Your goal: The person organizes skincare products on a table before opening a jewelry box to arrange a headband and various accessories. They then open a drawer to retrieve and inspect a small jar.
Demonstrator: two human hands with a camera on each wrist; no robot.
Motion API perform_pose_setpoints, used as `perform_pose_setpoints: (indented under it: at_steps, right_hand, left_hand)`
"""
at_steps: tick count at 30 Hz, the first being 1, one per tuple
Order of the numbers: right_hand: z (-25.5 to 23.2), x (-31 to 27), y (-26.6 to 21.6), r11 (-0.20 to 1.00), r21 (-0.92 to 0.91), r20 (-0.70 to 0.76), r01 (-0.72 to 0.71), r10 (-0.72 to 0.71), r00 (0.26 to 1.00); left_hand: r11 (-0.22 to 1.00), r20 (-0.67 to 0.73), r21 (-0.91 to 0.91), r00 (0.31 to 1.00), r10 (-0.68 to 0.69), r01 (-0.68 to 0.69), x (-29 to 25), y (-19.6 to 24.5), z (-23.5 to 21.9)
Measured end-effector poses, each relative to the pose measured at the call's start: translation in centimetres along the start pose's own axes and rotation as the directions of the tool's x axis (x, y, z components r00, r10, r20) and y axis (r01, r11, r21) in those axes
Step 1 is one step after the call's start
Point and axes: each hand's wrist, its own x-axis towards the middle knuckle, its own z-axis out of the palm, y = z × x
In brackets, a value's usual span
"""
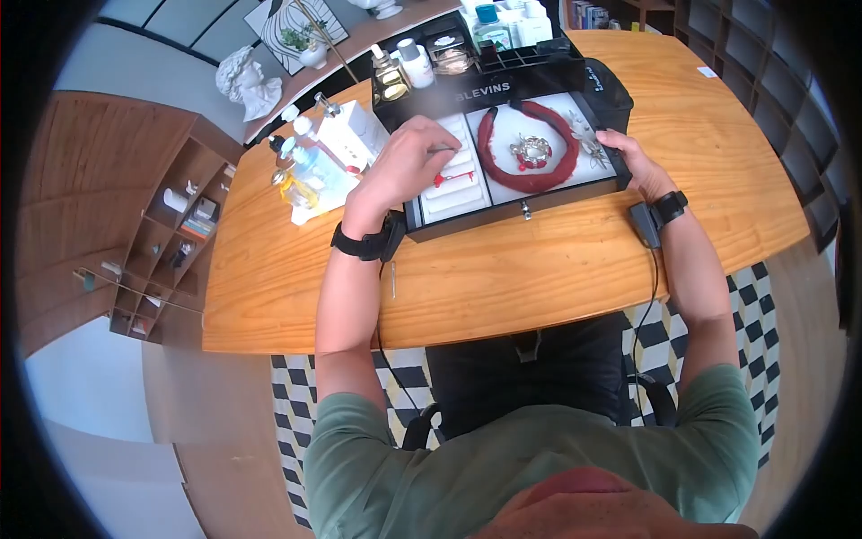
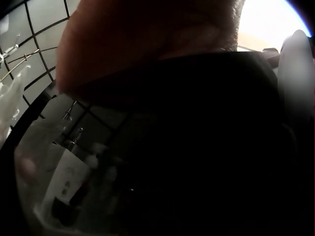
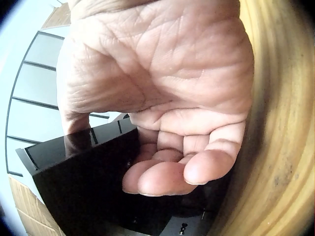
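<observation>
With right hand [image 3: 162,73] nearest, grips drawer [image 1: 485,218] in curled fingers, likely to steady it. With left hand [image 1: 411,162], reaches over tray [image 1: 447,202]; cannot tell its fingers' hold.

Head view looks down — wrist views sit close, right sharing the drawer [image 1: 575,196].

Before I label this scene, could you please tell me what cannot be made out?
Head view: what, if anything, the left hand pinches; too small.
Head view: part of the white padded insert, behind that hand.
Left wrist view: what the hand touches; a dark surface blocks it.
Head view: any print on the blue bottle; too small.
</observation>
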Motion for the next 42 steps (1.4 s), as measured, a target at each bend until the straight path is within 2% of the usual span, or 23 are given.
perform_pose_setpoints:
  at_steps: [5,7,9,11,13,15,17,19,22,23,25,26,28,29,31,32,33,35,36,38,42]
  right_hand:
    - [-0.1,0.1,0.2,1.000,0.004,-0.020,0.018,-0.018,1.000]
    - [0.0,0.0,0.1,1.000,-0.004,-0.009,0.026,-0.026,1.000]
    - [-0.1,0.1,0.1,1.000,-0.003,0.008,0.022,-0.022,1.000]
    - [-0.5,0.4,0.3,1.000,-0.002,0.027,0.014,-0.014,1.000]
    - [-1.0,0.8,0.7,1.000,0.027,-0.001,0.014,-0.014,1.000]
    - [-0.9,0.8,0.7,0.998,0.054,0.021,0.013,-0.014,1.000]
    - [-0.7,0.8,0.8,0.995,0.103,0.048,0.002,-0.007,0.999]
    - [-0.2,0.4,0.4,0.994,0.113,0.049,-0.002,-0.004,0.999]
    - [-0.7,1.0,0.7,0.995,0.099,0.049,-0.010,0.005,0.999]
    - [-1.0,1.1,0.8,0.996,0.088,0.038,0.012,-0.015,0.999]
    - [-0.6,0.8,0.7,0.994,0.105,0.032,0.002,-0.006,0.999]
    - [-0.7,0.9,0.6,0.995,0.102,0.051,0.001,-0.006,0.999]
    - [-0.8,1.0,0.7,0.996,0.091,0.054,0.000,-0.005,0.999]
    - [-0.8,0.9,0.7,0.996,0.093,0.053,-0.004,-0.001,0.999]
    - [-0.4,0.6,0.4,0.999,0.047,-0.003,0.006,-0.006,1.000]
    - [-0.1,0.4,0.2,0.999,0.038,-0.017,0.018,-0.017,1.000]
    - [-0.6,0.7,0.5,0.999,0.038,-0.017,0.015,-0.015,1.000]
    - [-1.8,1.6,1.2,0.998,0.052,0.033,0.019,-0.021,0.999]
    - [-1.6,1.4,1.0,0.998,0.053,0.032,0.020,-0.021,0.999]
    - [-1.0,1.1,0.9,0.998,0.058,0.023,0.014,-0.015,1.000]
    - [-0.7,0.9,0.9,0.997,0.074,-0.004,0.030,-0.030,1.000]
  left_hand:
    - [1.000,-0.052,0.014,0.999,0.011,-0.011,0.0,0.0,-0.3]
    - [0.991,-0.247,0.030,0.959,0.137,-0.134,0.3,0.0,-1.1]
    - [0.984,-0.292,0.070,0.940,0.175,-0.162,-0.1,0.7,-3.0]
    - [0.998,-0.505,0.005,0.861,0.057,-0.063,-1.4,2.5,-5.1]
    - [0.992,-0.632,0.027,0.766,0.114,-0.125,-3.0,3.0,-7.1]
    - [0.984,-0.723,-0.077,0.688,0.056,-0.161,-5.1,4.8,-8.9]
    - [0.955,-0.748,-0.200,0.664,-0.003,-0.221,-6.7,6.5,-9.5]
    - [0.949,-0.688,-0.275,0.721,-0.082,-0.154,-7.9,6.9,-9.3]
    - [0.972,-0.567,-0.229,0.805,-0.174,0.049,-9.4,5.4,-8.0]
    - [0.951,-0.505,-0.278,0.822,-0.263,0.133,-10.1,5.0,-7.5]
    - [0.936,-0.366,-0.243,0.869,-0.332,0.255,-11.7,4.2,-6.6]
    - [0.936,-0.359,-0.239,0.872,-0.333,0.259,-12.3,4.0,-5.9]
    - [0.906,-0.147,-0.254,0.913,-0.381,0.337,-13.3,4.0,-4.2]
    - [0.905,-0.143,-0.256,0.912,-0.384,0.341,-13.5,4.2,-3.3]
    - [0.868,-0.010,-0.263,0.898,-0.439,0.421,-13.7,4.4,-1.6]
    - [0.831,0.030,-0.272,0.867,-0.497,0.486,-13.8,4.2,-0.8]
    - [0.829,0.032,-0.273,0.866,-0.499,0.487,-14.0,3.4,-0.1]
    - [0.839,0.094,-0.132,0.849,-0.520,0.528,-14.6,1.4,1.4]
    - [0.839,0.094,-0.131,0.849,-0.519,0.528,-14.9,0.9,1.9]
    - [0.816,0.155,0.042,0.803,-0.575,0.576,-15.1,-0.1,2.6]
    - [0.819,0.173,0.193,0.803,-0.570,0.540,-14.9,1.1,2.5]
